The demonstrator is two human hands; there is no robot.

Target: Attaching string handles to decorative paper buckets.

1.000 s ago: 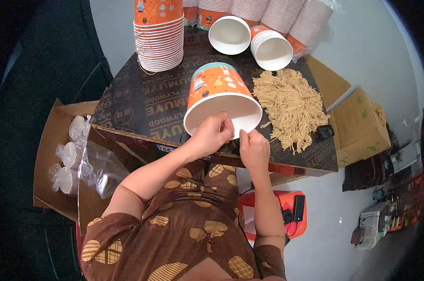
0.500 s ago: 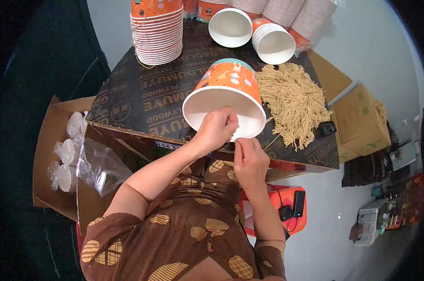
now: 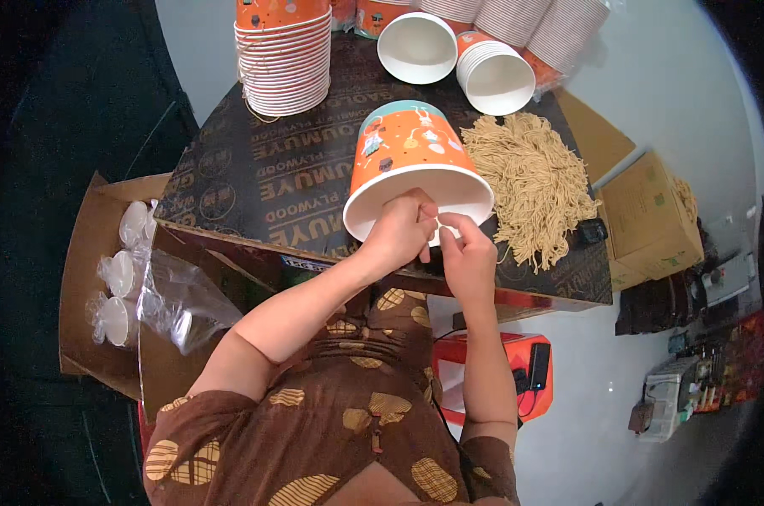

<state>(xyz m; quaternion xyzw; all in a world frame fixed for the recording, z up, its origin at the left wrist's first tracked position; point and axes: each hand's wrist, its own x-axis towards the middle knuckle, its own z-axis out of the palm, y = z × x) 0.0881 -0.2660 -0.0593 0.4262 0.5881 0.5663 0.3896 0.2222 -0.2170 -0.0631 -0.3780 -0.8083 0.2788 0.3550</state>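
An orange paper bucket (image 3: 415,139) with a teal base band and white inside lies tipped at the table's near edge, its mouth toward me. My left hand (image 3: 401,226) reaches into the mouth, fingers curled in a pinch near the lower rim. Beside it, my right hand (image 3: 469,260) pinches with thumb and forefinger just at the rim. A short bit of thin beige string (image 3: 437,223) shows between the two hands; the rest of it is hidden by fingers. A heap of the same beige string (image 3: 534,185) lies right of the bucket.
A tall stack of nested buckets (image 3: 285,72) stands at the back left of the dark plywood table (image 3: 230,190). More buckets (image 3: 496,80) lie on their sides at the back. A cardboard box (image 3: 103,278) with bagged white pieces is left; a red stool (image 3: 449,396) stands below.
The bucket has shifted slightly right and turned, showing more of its orange side. Both hands have moved with it; the right hand has risen, its fingers now at the string.
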